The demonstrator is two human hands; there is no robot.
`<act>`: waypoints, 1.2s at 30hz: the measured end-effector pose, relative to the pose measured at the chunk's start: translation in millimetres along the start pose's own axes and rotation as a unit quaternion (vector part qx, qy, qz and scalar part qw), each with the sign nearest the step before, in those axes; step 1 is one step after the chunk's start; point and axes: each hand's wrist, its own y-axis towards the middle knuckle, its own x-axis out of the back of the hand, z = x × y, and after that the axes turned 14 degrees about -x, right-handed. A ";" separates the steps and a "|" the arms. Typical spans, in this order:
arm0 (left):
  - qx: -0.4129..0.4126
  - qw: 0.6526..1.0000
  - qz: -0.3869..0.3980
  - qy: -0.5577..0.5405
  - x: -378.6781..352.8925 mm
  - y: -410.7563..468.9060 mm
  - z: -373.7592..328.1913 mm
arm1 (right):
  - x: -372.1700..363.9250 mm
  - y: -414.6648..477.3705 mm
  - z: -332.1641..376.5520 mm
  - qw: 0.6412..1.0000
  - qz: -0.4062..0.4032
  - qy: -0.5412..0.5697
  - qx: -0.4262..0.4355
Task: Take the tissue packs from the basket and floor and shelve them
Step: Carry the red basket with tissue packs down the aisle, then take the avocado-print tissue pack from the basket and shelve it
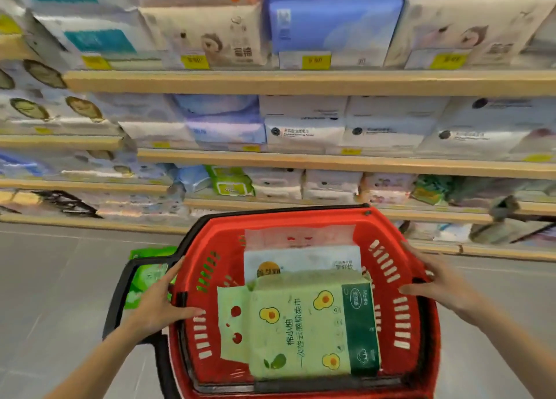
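Now both hands, left (159, 299) and right (436, 281), grip the red basket (400, 332) rims, fingers spread flat.

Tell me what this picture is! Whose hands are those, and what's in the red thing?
A person is wearing a camera on their head, so you see what they see when they look down. The two hands are theirs. The left hand and the right hand each hold one side of a red shopping basket. Inside it lie tissue packs: a light green pack with avocado drawings on top, and a white pack partly under it. Another green pack lies on the grey floor, left of the basket. Behind are shop shelves full of more packs, where these are meant to go.
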 end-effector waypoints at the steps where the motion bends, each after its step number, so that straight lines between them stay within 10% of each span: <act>1: -0.005 1.000 0.011 0.006 -2.6 15.7 11.5 | -3.9 7.6 -6.8 1.000 -0.011 0.009 -0.004; 36: -0.028 0.997 -0.005 0.070 -160.1 265.3 239.4 | -80.1 308.2 -157.6 0.986 -0.125 0.016 -0.111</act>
